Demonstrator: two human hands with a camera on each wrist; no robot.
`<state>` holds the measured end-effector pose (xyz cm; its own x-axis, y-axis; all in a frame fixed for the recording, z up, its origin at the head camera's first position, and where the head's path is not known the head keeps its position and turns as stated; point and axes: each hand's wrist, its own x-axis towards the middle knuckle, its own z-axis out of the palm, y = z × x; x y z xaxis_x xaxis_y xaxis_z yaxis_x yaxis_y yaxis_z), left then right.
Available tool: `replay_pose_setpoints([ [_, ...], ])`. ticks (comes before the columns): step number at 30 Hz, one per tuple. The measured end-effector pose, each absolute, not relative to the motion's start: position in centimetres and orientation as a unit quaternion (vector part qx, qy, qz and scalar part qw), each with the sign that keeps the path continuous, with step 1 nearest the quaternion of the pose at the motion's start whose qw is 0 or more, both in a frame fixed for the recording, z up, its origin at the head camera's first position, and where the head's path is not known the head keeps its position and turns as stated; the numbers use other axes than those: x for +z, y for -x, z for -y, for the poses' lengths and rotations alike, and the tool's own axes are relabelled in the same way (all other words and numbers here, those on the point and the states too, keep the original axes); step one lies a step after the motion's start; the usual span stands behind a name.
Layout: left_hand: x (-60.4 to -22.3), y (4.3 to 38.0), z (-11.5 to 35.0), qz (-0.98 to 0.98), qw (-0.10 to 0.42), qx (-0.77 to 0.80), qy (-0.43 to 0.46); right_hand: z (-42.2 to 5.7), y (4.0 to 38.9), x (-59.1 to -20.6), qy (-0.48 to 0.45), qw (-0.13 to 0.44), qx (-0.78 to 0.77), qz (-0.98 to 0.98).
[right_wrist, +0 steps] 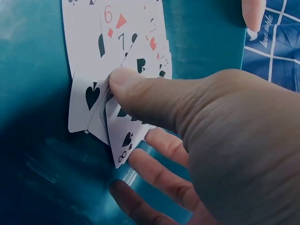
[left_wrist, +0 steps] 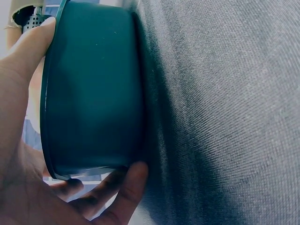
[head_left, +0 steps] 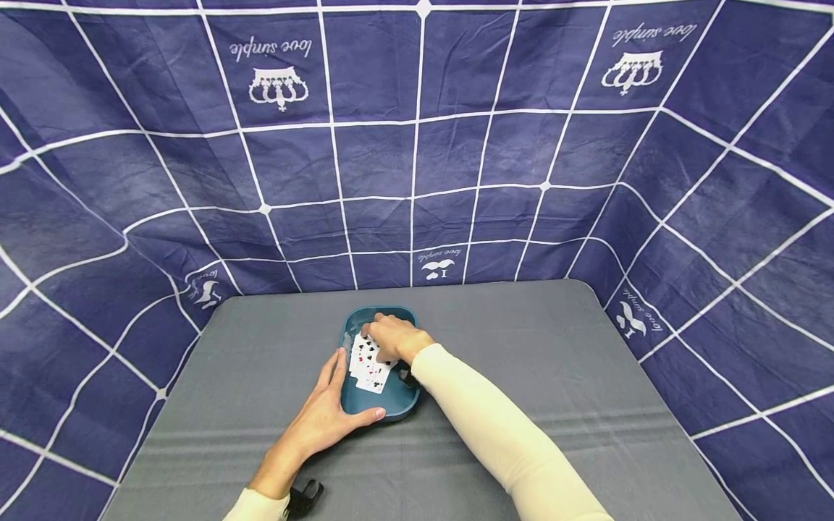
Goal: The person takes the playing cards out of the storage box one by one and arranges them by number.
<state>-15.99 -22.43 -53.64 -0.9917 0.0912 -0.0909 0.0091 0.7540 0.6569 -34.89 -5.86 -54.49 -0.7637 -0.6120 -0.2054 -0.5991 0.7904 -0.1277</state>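
A dark teal plastic tub [head_left: 399, 415] with rounded corners stands on the grey surface. Inside it lies a loose, overlapping pile of playing cards [head_left: 371, 373], face up. My left hand [head_left: 326, 405] grips the tub's near left corner, thumb at the rim and fingers along the outer wall [left_wrist: 93, 89]. My right hand [head_left: 395, 337] reaches into the tub over the cards. In the right wrist view its thumb [right_wrist: 124, 79] presses on the card faces while the fingers [right_wrist: 159, 173] sit at the edge of an eight of spades [right_wrist: 125, 140], pinching cards; how many is hidden.
Clear, crinkled plastic [head_left: 347, 340] shows along the tub's left inner side. A grey cloth-covered table [head_left: 554, 391] lies around the tub. Blue cloth [head_left: 378, 159] with white grid lines hangs behind the table and at both sides.
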Motion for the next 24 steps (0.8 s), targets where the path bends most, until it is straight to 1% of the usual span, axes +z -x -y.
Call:
replay_pose_setpoints([
  [7,-53.7,16.0,22.4,-0.934,0.061,0.35,-0.028,5.6,34.9,-54.6,0.319,0.128,-0.043,-0.938],
  [16,-53.6,16.0,22.5,-0.936,0.063,0.345,-0.026,5.5,34.0,-53.1,0.287,0.152,-0.073,-0.943],
  [24,-53.7,16.0,22.5,-0.936,0.063,0.346,-0.028,5.0,33.7,-52.5,0.295,0.137,-0.082,-0.942],
])
